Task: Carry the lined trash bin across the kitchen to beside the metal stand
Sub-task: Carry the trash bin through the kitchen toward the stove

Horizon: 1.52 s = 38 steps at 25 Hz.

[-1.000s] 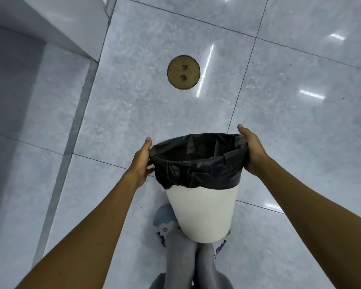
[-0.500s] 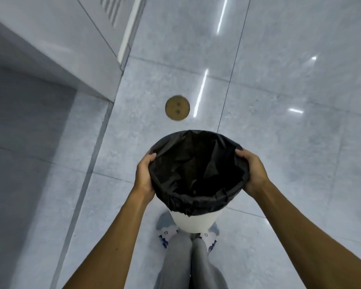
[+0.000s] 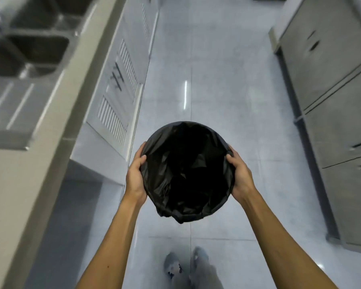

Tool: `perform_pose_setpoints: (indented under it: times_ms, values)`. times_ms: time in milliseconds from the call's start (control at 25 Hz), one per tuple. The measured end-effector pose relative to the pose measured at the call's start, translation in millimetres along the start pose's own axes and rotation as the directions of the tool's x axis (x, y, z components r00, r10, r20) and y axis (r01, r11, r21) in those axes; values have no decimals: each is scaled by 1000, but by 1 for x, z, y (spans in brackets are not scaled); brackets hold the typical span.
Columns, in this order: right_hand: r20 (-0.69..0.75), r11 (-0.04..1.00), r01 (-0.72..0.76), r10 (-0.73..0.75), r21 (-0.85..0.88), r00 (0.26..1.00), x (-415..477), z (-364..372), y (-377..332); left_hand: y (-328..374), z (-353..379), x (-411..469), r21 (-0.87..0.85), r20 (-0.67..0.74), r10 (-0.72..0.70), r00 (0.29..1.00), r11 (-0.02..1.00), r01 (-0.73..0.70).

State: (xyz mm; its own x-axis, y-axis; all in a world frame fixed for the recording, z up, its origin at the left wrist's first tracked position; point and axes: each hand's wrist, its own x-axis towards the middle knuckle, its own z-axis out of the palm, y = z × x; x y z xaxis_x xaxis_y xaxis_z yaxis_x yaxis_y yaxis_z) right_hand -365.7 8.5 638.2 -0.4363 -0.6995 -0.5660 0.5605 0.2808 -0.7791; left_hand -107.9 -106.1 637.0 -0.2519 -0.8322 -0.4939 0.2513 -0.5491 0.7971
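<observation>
Since the earlier frames the view has swung up from bare tile with a round brass floor plate to the whole kitchen aisle, and the bin has come up higher, so that only its lined mouth is showing and the white body is hidden beneath it.

Grey tiled floor (image 3: 227, 90) is running down the centre of the aisle. A pale counter (image 3: 56, 130) with a steel sink (image 3: 27, 53) is lying along the left, with white louvred cabinet doors (image 3: 121, 84) below it. Grey metal cabinets (image 3: 338, 101) are standing along the right.

Both bare forearms are reaching forward from the bottom edge, converging on the trash bin (image 3: 186, 213), which is being held in the air over the floor, centre of frame, well apart from both cabinet runs. Black liner (image 3: 169, 163) is folding over the rim, crumpled inside.

Left hand (image 3: 134, 176) is clamping the left rim, thumb hooked over the liner's edge. Right hand (image 3: 240, 174) is gripping the right rim likewise, thumb inside, fingers wrapping outside.

Feet in blurred shoes (image 3: 172, 265) are showing below.
</observation>
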Motion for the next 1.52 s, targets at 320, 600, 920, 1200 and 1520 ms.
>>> perform_pose_setpoints:
  times_ms: [320, 600, 920, 1200, 1520]
  values:
    - [49, 931, 356, -353, -82, 934, -31, 34, -197, 164, 144, -22, -38, 189, 167, 968, 986, -163]
    - [88, 892, 445, -438, -79, 895, 30, 35, -306, 215, 237, 39, -106, 246, 180, 952, 982, -158]
    - [159, 905, 425, -417, -21, 895, 152, 42, -425, 253, 336, 152, 36, 213, 287, 934, 953, -301]
    - [116, 892, 446, -436, -78, 892, 290, 84, -502, 314, 391, 310, 38, 233, 320, 918, 941, -337]
    - [-9, 883, 424, -434, -202, 901, 473, 131, -589, 379, 465, 503, 27, 256, 271, 928, 958, -287]
